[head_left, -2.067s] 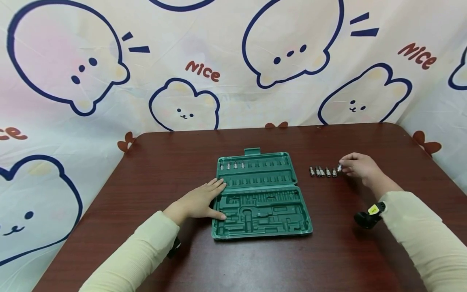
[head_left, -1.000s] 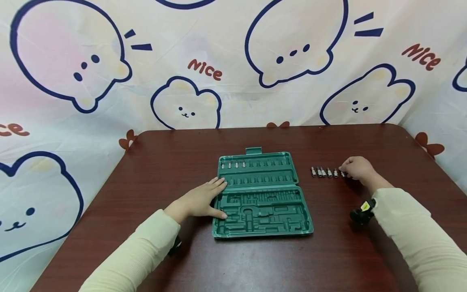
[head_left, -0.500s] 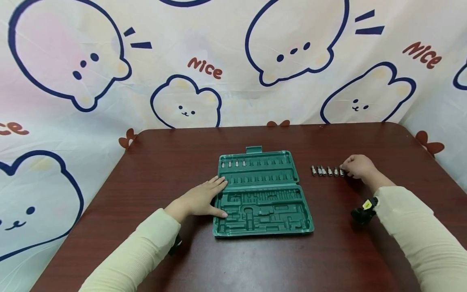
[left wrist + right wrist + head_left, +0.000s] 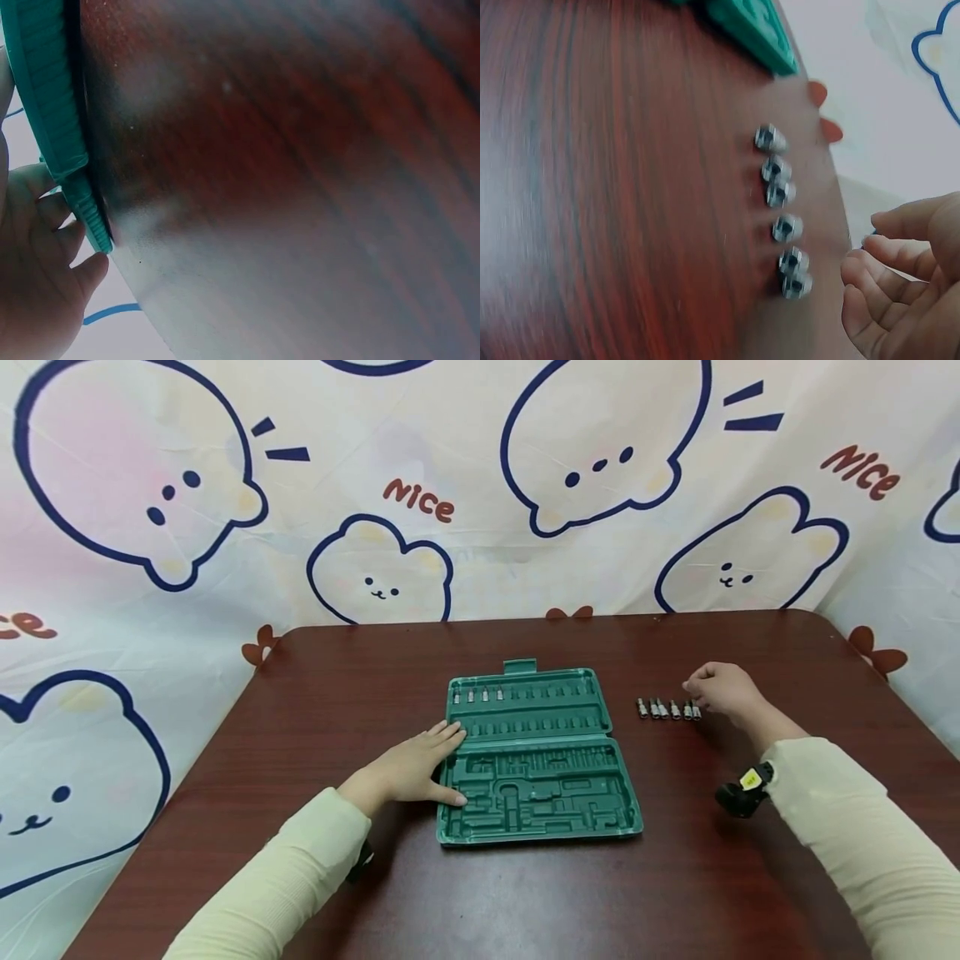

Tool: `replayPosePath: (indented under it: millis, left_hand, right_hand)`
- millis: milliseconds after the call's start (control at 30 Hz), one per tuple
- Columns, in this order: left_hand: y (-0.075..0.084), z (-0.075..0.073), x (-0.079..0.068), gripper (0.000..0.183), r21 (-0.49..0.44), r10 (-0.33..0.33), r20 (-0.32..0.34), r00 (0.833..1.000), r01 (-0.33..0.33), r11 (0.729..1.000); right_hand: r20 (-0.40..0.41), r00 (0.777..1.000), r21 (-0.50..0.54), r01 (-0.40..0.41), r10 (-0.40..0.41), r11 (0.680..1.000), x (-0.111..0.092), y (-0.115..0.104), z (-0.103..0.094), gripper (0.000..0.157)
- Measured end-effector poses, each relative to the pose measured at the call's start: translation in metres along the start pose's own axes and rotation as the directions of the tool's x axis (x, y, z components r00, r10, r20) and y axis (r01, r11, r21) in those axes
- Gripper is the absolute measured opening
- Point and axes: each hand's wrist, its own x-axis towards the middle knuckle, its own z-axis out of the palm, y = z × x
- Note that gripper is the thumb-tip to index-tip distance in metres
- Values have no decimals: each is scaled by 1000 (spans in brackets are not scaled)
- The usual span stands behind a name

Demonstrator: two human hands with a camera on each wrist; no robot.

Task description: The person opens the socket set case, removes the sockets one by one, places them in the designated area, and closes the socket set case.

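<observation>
A green plastic tool case lies unfolded on the table. My left hand rests on its left edge with fingers spread, as the left wrist view also shows along the case's side. Several small silver bit sockets sit at the left of the case's top row. To the right of the case, more bit sockets stand in a line, their square-holed ends showing in the right wrist view. My right hand is just above the right end of this line, fingers loosely bent, thumb and index fingertips close together.
The case's latch tab sticks out at its back. Many moulded slots fill the lower half. A patterned cloth backdrop rises behind the dark wooden table.
My right hand set a bit socket down at the right end of the line, nudged it left beside its neighbour, then let go and lifted away. The left hand stayed on the case.
</observation>
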Motion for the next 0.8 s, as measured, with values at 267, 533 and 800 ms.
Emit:
replayPosePath:
  millis: [267,533,800]
  left_hand:
    - [0,0,1,95,-26,-18,12,1000,19,999]
    - [1,0,0,95,-44,-15,10,1000,15,999]
    - [2,0,-1,94,-57,-10,2,1000,10,998]
  right_hand:
    - [52,998,72,15,-18,997,2,-32,18,30]
    - [99,994,144,29,-44,989,10,-62,45,29]
    - [181,980,203,47,-84,978,19,-88,74,26]
